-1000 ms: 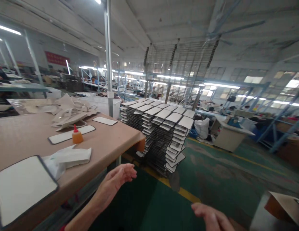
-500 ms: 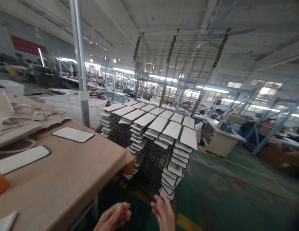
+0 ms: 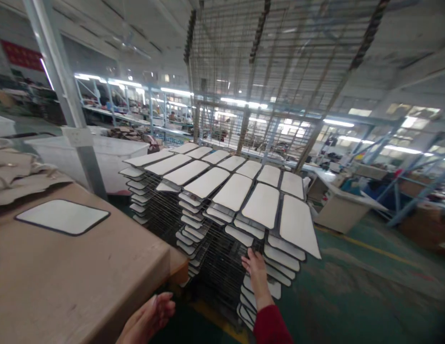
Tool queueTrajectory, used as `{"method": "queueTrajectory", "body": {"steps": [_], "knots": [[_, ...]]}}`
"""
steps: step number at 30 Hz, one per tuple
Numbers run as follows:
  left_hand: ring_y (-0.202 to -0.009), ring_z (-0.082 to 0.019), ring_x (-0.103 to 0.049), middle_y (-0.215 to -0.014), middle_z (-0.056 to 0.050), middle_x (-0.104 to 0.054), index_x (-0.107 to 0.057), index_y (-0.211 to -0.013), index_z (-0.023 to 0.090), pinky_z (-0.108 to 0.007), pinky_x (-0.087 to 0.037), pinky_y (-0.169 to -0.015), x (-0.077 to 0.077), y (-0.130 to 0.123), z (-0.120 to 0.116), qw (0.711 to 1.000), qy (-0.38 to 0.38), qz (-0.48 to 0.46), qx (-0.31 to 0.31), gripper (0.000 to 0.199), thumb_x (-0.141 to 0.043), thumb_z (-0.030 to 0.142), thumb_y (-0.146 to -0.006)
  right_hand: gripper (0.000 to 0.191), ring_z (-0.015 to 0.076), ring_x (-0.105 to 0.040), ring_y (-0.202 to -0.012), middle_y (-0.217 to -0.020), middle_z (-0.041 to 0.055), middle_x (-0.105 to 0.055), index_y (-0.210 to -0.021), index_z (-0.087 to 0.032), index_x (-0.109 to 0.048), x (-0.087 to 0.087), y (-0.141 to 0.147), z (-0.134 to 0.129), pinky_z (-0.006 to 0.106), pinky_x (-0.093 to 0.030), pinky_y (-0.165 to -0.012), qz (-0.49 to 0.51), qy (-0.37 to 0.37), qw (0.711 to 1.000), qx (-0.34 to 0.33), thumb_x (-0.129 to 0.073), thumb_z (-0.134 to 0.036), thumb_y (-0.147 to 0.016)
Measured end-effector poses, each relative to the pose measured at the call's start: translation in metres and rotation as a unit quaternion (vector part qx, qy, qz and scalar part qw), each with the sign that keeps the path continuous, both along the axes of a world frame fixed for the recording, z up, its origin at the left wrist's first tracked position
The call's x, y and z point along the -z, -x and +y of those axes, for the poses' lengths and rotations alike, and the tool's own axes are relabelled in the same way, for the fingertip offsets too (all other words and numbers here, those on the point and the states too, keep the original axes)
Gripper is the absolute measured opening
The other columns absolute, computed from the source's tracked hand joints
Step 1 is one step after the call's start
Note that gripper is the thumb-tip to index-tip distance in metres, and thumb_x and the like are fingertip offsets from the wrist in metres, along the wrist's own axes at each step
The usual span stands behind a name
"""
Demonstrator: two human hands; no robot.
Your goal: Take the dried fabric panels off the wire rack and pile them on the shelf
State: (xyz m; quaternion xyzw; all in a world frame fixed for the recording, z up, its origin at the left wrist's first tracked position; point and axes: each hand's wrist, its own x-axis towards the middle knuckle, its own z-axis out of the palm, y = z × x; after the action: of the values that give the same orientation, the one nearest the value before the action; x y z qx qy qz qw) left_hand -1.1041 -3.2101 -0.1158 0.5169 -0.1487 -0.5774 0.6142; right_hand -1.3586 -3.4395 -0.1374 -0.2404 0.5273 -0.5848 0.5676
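A wire drying rack (image 3: 222,274) stands before me, its shelves stacked with flat white panels (image 3: 227,191) edged in dark trim. My right hand (image 3: 256,270) reaches to the rack's front, just under the edge of a white panel and beside the stack at the right. Its fingers are stretched out and hold nothing that I can see; whether they touch the rack I cannot tell. Low down by the table corner is my left hand (image 3: 150,315), empty, with loosely bent fingers. One more dark-edged white panel (image 3: 62,216) lies on the brown-covered table.
The brown-covered table (image 3: 82,277) borders the rack's left side, with beige pieces (image 3: 25,177) piled on it. A metal post (image 3: 79,138) and a white bin (image 3: 111,155) stand behind. Raised wire shelves (image 3: 279,62) tower over the panels. A pale desk (image 3: 342,205) is at right.
The rack is closer in view. My right hand has moved up and forward to the rack's front; my left hand has shifted left, lower beside the table.
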Motion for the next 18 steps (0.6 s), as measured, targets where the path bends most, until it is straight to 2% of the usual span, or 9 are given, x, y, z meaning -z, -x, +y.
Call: {"method": "queueTrajectory", "body": {"steps": [5, 10, 12, 14, 16, 18], "knots": [[-0.090, -0.025, -0.065, -0.087, -0.010, -0.073, -0.071, -0.089, 0.017, -0.031, -0.049, -0.080, -0.003, -0.001, -0.038, 1.000, -0.012, 0.000, -0.011, 0.064, -0.076, 0.065, -0.046, 0.054, 0.0180, -0.065, -0.062, -0.075, 0.0004, -0.063, -0.079, -0.020, -0.046, 0.010, -0.002, -0.027, 0.027, -0.050, -0.057, -0.024, -0.031, 0.999, -0.017, -0.081, -0.041, -0.042], [-0.079, -0.020, -0.065, -0.082, -0.009, -0.072, -0.069, -0.088, 0.015, -0.027, -0.047, -0.072, 0.010, -0.007, -0.064, 1.000, -0.010, 0.011, 0.002, 0.062, -0.075, 0.064, -0.051, 0.055, 0.0133, -0.064, -0.065, -0.065, -0.0049, -0.062, -0.069, -0.022, -0.039, 0.004, -0.005, -0.030, 0.022, -0.051, -0.062, -0.063, -0.021, 0.998, -0.010, -0.084, -0.029, -0.037], [-0.077, -0.020, -0.064, -0.082, -0.009, -0.071, -0.068, -0.089, 0.014, -0.027, -0.047, -0.071, 0.017, -0.013, -0.076, 0.999, -0.011, 0.016, 0.029, 0.062, -0.076, 0.062, -0.050, 0.056, 0.0132, -0.064, -0.064, -0.064, -0.0051, -0.062, -0.067, -0.021, -0.041, 0.001, -0.009, -0.016, 0.022, -0.051, -0.060, -0.069, -0.020, 0.997, -0.018, -0.085, -0.030, -0.035], [-0.081, -0.020, -0.064, -0.089, -0.010, -0.070, -0.066, -0.095, 0.013, -0.028, -0.046, -0.074, 0.020, -0.018, -0.088, 0.999, -0.005, 0.004, 0.053, 0.063, -0.076, 0.060, -0.054, 0.056, 0.0147, -0.064, -0.065, -0.065, -0.0036, -0.062, -0.065, -0.020, -0.044, 0.001, -0.016, 0.009, 0.024, -0.052, -0.060, -0.067, -0.025, 0.997, -0.034, -0.087, -0.033, -0.031], [-0.092, -0.021, -0.062, -0.104, -0.012, -0.066, -0.061, -0.108, 0.013, -0.028, -0.044, -0.080, 0.019, -0.020, -0.099, 0.997, 0.009, -0.021, 0.078, 0.067, -0.072, 0.059, -0.060, 0.057, 0.0170, -0.065, -0.068, -0.069, -0.0007, -0.064, -0.066, -0.019, -0.048, 0.003, -0.029, 0.046, 0.028, -0.054, -0.064, -0.065, -0.031, 0.996, -0.054, -0.089, -0.037, -0.029], [-0.105, -0.023, -0.057, -0.121, -0.015, -0.058, -0.052, -0.122, 0.013, -0.030, -0.042, -0.086, 0.015, -0.021, -0.106, 0.994, 0.012, -0.036, 0.107, 0.074, -0.068, 0.058, -0.066, 0.056, 0.0196, -0.065, -0.074, -0.075, 0.0021, -0.065, -0.070, -0.018, -0.054, 0.007, -0.045, 0.089, 0.032, -0.055, -0.069, -0.044, -0.036, 0.995, -0.087, -0.088, -0.044, -0.035]]}}
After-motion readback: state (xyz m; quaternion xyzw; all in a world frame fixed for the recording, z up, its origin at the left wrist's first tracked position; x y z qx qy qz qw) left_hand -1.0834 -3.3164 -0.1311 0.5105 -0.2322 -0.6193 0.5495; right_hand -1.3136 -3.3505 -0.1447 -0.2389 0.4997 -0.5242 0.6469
